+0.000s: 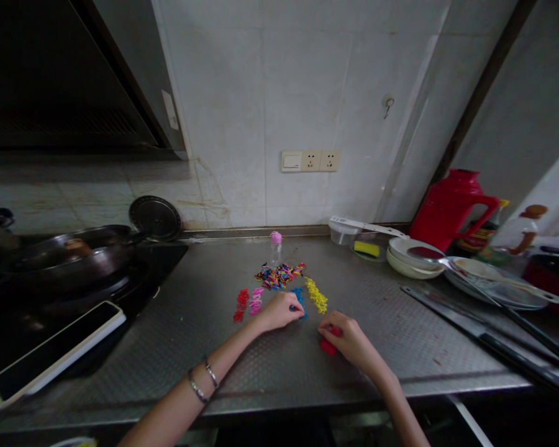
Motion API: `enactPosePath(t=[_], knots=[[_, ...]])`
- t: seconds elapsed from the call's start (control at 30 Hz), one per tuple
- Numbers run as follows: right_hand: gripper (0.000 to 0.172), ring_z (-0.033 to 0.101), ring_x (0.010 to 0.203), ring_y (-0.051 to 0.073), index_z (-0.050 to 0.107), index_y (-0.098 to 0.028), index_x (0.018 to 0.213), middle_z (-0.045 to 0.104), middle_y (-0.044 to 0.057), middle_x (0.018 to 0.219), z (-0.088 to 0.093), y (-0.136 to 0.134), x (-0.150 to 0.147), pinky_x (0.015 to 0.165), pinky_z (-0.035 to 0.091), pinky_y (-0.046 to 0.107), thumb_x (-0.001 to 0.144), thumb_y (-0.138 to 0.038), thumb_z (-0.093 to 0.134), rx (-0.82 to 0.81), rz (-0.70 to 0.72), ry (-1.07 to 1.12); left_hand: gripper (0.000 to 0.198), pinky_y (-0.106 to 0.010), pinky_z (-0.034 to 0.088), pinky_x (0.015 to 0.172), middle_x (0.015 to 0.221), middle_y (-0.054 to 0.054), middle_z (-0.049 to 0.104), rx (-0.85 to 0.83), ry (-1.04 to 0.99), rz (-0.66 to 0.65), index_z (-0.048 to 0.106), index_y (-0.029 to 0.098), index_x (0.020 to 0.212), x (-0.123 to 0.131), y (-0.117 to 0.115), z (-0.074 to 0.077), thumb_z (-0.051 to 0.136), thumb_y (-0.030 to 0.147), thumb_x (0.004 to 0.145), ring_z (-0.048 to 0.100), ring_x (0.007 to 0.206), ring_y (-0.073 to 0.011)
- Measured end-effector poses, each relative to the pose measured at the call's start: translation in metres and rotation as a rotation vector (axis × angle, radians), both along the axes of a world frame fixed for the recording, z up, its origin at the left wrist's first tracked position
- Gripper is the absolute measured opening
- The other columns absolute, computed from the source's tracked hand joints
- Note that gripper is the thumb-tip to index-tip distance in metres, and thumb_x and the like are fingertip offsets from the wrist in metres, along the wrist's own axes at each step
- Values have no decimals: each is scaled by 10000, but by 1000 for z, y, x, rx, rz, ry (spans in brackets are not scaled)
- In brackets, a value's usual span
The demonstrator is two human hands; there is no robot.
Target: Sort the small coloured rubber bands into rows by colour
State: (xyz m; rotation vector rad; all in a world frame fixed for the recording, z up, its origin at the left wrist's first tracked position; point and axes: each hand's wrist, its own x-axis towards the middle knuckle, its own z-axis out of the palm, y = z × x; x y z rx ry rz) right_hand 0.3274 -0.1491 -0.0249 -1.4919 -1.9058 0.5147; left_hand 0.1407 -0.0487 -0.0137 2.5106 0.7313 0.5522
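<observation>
My left hand (282, 310) is closed in a pinch over a small row of blue pieces (299, 301); a small dark-blue thing shows at its fingertips, too small to name. My right hand (347, 335), lower and to the right, has its fingers closed on a red object (327, 346) just above or on the counter. Several small rubber-band-like pieces lie sorted by colour: a red row (241, 305), a pink row (256, 301) and a yellow row (316, 295). Behind them is a mixed-colour pile (278, 275), with a small clear bottle with a pink cap (276, 248) upright behind it.
A metal counter (205, 347) spans the view. To the left are a phone (58, 354) and a wok (74, 254) on the stove. At the right stand a red thermos (451, 205), bowls (414, 257), a yellow sponge (366, 249) and a long knife (447, 310).
</observation>
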Motion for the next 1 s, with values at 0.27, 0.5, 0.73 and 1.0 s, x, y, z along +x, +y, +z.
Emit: enactPosePath(t=[0.27, 0.5, 0.73, 1.0], knots=[[138, 547, 735, 144, 621, -172, 738, 608, 42, 779, 1, 0, 1, 699, 412, 241, 743, -232, 497, 23, -1, 19, 187, -210, 392, 688, 830, -43, 632, -4, -11, 28, 676, 161, 861, -5, 6, -4, 558, 216, 727, 556, 746, -130], [171, 557, 716, 141, 634, -165, 777, 622, 43, 769, 15, 42, 13, 650, 411, 231, 726, -252, 496, 117, -53, 17, 197, -214, 402, 674, 801, -40, 646, -3, -99, 174, 672, 148, 851, -28, 34, 10, 522, 186, 729, 546, 702, -121], [195, 560, 754, 137, 628, -175, 843, 636, 43, 837, 8, 126, 15, 671, 391, 209, 698, -178, 497, 86, -96, -139, 219, -245, 435, 674, 822, -74, 662, -57, -195, 378, 671, 108, 827, -73, 88, 10, 516, 211, 711, 573, 710, -146], [266, 535, 718, 112, 575, -175, 947, 623, 35, 831, -1, 166, 6, 591, 325, 173, 698, -131, 495, -29, -117, -292, 226, -277, 454, 735, 818, -86, 678, -132, -302, 474, 667, 105, 805, -105, 123, -11, 539, 243, 681, 607, 762, -174]])
